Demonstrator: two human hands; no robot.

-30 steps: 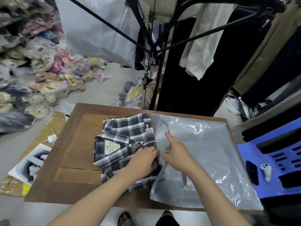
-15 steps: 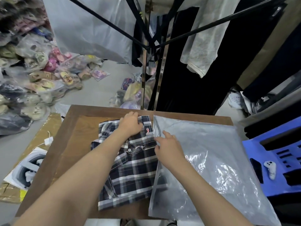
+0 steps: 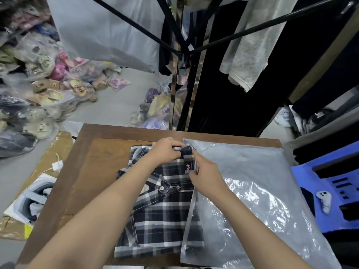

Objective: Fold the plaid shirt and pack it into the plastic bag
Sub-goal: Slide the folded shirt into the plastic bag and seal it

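A folded navy-and-white plaid shirt (image 3: 159, 216) lies on the wooden table (image 3: 93, 171), its right edge tucked just inside the open left side of a clear plastic bag (image 3: 252, 200) that lies flat to its right. My left hand (image 3: 167, 150) grips the shirt's far right corner at the top. My right hand (image 3: 204, 175) pinches the bag's left edge beside that corner, near the small red logo on the shirt. My forearms cover part of the shirt's collar.
A blue plastic chair (image 3: 330, 183) with a white controller (image 3: 324, 199) stands at the right. Dark clothes hang on a rack (image 3: 223, 74) beyond the table. Bagged goods pile up on the floor at left (image 3: 38, 84), and a flat cardboard box (image 3: 33, 191) lies beside the table.
My left hand went from the shirt's near middle up to its far right corner. My right hand slid up the bag's left edge to meet it. The shirt's right edge now sits inside the bag.
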